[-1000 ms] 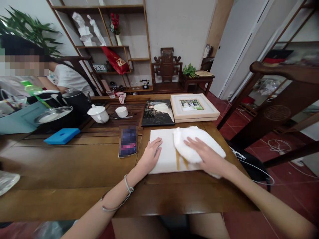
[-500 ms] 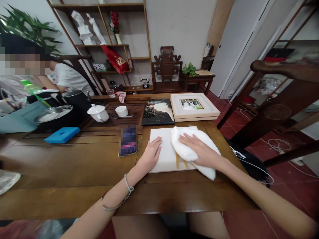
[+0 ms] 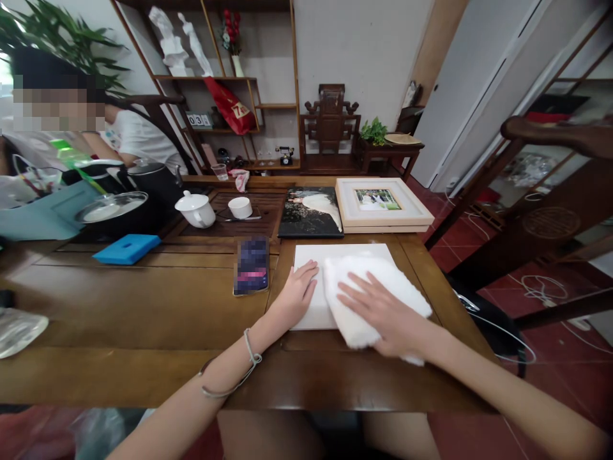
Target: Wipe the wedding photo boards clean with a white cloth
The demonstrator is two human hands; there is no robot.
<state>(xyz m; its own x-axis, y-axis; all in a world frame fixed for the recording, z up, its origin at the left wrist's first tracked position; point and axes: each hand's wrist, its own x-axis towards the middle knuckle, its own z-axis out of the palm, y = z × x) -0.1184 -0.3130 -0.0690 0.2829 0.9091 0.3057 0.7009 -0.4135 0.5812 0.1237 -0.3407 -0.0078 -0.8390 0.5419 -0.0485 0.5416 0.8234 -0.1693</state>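
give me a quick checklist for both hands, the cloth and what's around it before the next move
1. Left hand on the white board: ok, it lies at the board's left side.
2. Right hand on the white cloth: ok, spread on top of it.
3. Cloth within the board's edges: not ok, it hangs over the near edge.
4. Board surface under the cloth: cannot tell, covered.
5. Phone apart from the cloth: ok, left of the board.
6. Framed picture apart from the cloth: ok, beyond the board.

A fluffy white cloth (image 3: 398, 280) covers much of a flat white board (image 3: 320, 313) on the worktop (image 3: 158, 306), overlapping the board's near edge.
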